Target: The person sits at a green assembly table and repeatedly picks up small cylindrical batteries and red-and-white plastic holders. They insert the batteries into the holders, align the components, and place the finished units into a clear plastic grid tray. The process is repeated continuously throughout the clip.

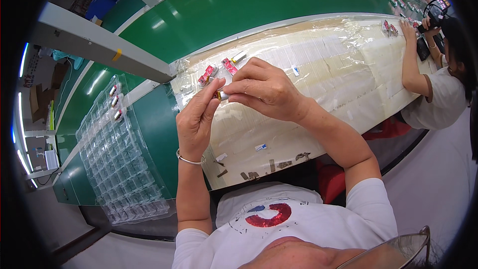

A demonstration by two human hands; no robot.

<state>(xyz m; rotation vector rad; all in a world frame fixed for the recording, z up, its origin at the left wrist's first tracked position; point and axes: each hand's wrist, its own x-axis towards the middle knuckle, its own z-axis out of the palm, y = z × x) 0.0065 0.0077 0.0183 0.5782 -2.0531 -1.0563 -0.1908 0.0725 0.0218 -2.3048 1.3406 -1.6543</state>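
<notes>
Head view: just left of the frame's centre, the left hand [195, 122] and right hand [266, 88] share a narrow grip, pinching one small silver-and-yellow part [223, 96]. Just above it, red pieces [206, 76] lie on the worktop [298, 114], covered in cream sheeting and wrinkled clear film. At left, a clear plastic tray [119, 164] carries a few small parts near its upper end. A pale post [99, 42] slants across the upper left; at upper right, another person [440, 94] reaches over the worktop.

Left hand [195, 122] and right hand [269, 89] pinch close together, forearms [194, 194] extended forward.
</notes>
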